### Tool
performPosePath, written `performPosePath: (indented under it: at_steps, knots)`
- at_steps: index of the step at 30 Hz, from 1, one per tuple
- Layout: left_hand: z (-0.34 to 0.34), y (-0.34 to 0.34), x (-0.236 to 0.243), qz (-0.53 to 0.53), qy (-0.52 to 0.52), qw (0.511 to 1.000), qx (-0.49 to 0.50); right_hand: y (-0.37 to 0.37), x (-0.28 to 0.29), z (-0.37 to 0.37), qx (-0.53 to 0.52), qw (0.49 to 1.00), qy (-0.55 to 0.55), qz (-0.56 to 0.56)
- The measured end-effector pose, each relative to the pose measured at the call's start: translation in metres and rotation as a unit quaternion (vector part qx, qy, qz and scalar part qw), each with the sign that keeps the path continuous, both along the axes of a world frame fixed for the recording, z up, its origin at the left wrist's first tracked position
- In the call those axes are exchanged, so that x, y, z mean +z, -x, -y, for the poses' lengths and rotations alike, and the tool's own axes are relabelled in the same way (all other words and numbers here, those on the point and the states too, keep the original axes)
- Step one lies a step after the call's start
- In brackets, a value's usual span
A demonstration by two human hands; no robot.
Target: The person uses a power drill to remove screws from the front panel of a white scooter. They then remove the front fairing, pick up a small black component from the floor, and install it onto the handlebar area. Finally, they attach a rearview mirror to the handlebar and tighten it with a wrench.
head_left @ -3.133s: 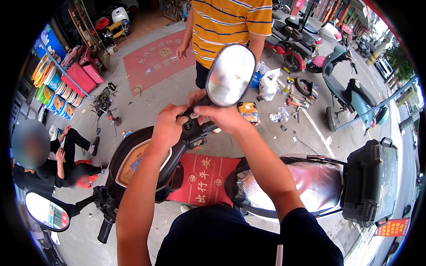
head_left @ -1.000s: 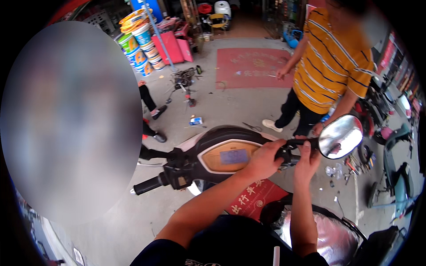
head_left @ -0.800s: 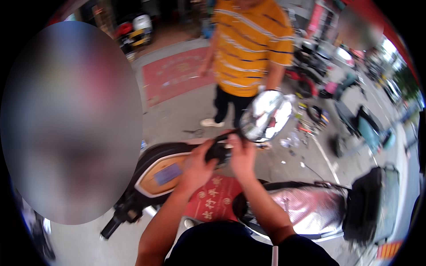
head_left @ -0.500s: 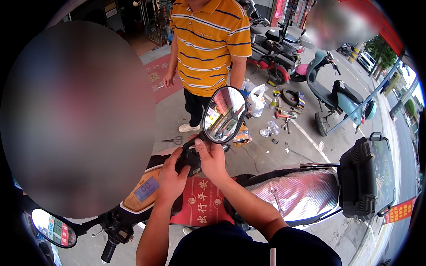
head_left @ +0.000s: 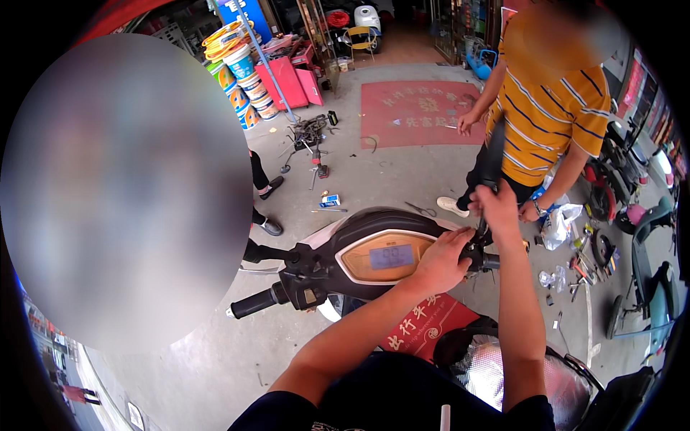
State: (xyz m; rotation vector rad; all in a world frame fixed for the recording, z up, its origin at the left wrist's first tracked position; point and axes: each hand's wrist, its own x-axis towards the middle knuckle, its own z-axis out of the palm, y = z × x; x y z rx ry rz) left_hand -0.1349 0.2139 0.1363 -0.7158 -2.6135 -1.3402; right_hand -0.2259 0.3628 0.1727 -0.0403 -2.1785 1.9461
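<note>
I stand over a black scooter whose orange-rimmed dashboard (head_left: 392,255) lies just in front of me. My left hand (head_left: 442,260) is closed around the right handlebar at the foot of the mirror stem. My right hand (head_left: 496,208) grips the stem just above it. The black mirror (head_left: 494,152) stands upright above my right hand, showing only its dark back or edge. The left handlebar grip (head_left: 251,304) sticks out free to the left.
A person in a yellow striped shirt (head_left: 546,108) stands close behind the mirror, holding a plastic bag (head_left: 559,224). Tools and small parts (head_left: 582,267) litter the concrete at right. A red mat (head_left: 417,115), stacked buckets (head_left: 241,65) and parked scooters (head_left: 640,215) surround us.
The mirror, whose glass faced me half a second ago, now shows its dark side. Both hands stay on the right handlebar and stem. The view has swung left.
</note>
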Motion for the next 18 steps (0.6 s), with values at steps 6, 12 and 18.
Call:
performPosePath:
  at_steps: [6,12,18]
  knots:
    - [0.006,-0.002,-0.001,-0.002,-0.013,1.000,-0.007,-0.030,-0.002,-0.014,-0.014,0.954,0.300,0.028]
    - [0.006,0.001,-0.007,0.007,0.024,1.000,0.014,-0.034,-0.009,-0.015,-0.017,0.973,0.232,0.015]
    - [0.000,0.008,0.003,-0.002,0.029,1.000,0.001,-0.026,-0.012,-0.022,-0.002,0.946,0.325,-0.003]
